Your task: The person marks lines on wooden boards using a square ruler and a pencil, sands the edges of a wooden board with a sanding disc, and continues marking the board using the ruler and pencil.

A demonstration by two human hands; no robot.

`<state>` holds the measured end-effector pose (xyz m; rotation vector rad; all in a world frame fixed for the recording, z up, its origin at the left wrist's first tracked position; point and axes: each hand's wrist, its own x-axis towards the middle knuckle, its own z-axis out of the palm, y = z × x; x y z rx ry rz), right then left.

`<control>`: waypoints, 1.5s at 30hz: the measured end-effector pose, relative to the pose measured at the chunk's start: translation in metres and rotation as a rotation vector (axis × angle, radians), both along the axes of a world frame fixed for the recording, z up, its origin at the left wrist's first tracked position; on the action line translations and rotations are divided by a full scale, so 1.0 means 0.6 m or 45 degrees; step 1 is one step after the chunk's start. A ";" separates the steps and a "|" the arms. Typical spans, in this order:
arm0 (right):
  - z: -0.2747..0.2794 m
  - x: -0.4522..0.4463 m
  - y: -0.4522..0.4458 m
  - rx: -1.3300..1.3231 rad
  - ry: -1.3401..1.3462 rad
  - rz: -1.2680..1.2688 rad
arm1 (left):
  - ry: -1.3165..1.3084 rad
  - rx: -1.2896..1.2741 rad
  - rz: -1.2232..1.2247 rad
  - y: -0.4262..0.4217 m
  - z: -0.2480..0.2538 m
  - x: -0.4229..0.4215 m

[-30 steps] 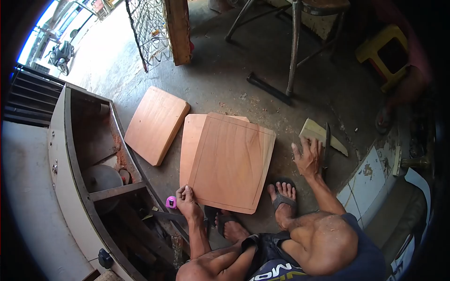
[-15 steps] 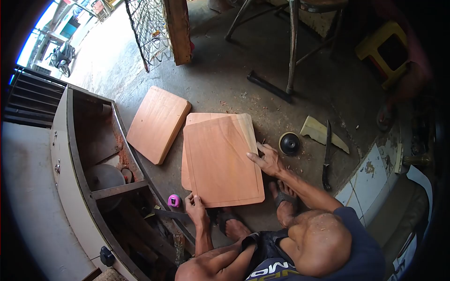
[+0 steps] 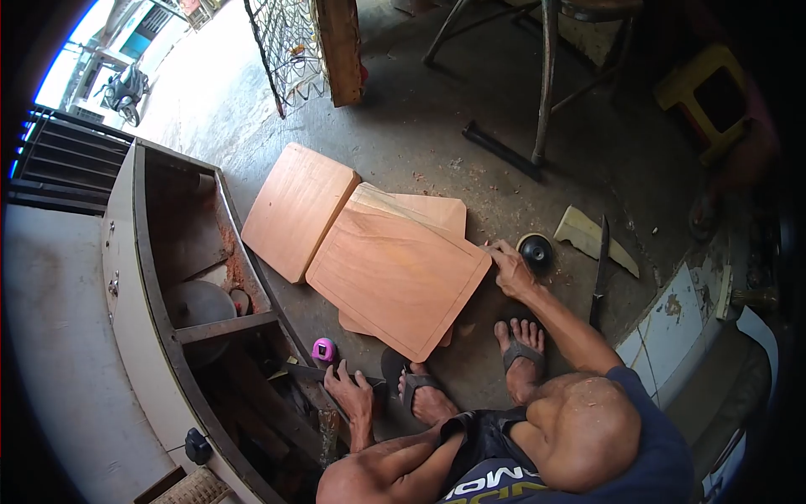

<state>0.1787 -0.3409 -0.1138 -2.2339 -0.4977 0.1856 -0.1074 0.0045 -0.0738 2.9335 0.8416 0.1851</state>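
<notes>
My right hand (image 3: 514, 270) grips the right corner of a reddish wooden board (image 3: 399, 273) with rounded corners and a line marked along its edges. The board is turned at an angle over another similar board (image 3: 441, 212), which shows behind it and below. Its left end lies against a thick stack of boards (image 3: 295, 206). My left hand (image 3: 350, 393) is off the board, fingers apart, beside a dark flat blade (image 3: 306, 371) at the cabinet edge. Just above that hand sits a pink tape measure (image 3: 323, 349).
An open cabinet (image 3: 225, 332) with sawdust and a grey disc stands at left. To the right lie a black round object (image 3: 536, 249), a pale jagged piece (image 3: 579, 232) and a long dark knife (image 3: 600, 265). Farther off are a black bar (image 3: 502, 151) and stool legs (image 3: 546, 92).
The top board has rotated clockwise, its far end swinging right and its near end left to the stack. My left hand has let go of it and opened; my right hand still holds it.
</notes>
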 end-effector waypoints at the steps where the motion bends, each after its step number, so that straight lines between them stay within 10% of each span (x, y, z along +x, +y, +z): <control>1: 0.003 -0.002 -0.007 -0.128 0.052 -0.020 | 0.062 0.014 0.100 -0.022 0.014 -0.009; 15: 0.038 -0.011 -0.026 -0.657 0.115 0.128 | -0.007 -0.140 0.320 -0.087 0.161 -0.127; 22: 0.025 -0.012 -0.046 -0.190 0.256 -0.572 | -0.305 -0.294 -0.143 -0.136 0.155 0.022; 29: 0.041 0.031 0.005 0.084 0.631 -0.257 | -0.061 -0.604 -0.667 -0.152 0.099 0.266; 39: 0.071 -0.114 -0.011 0.152 0.951 -0.238 | -0.018 -0.671 -0.899 -0.177 0.062 0.269; 45: 0.093 -0.112 0.000 0.179 0.533 -0.216 | -0.057 -0.669 -1.033 -0.166 0.060 0.266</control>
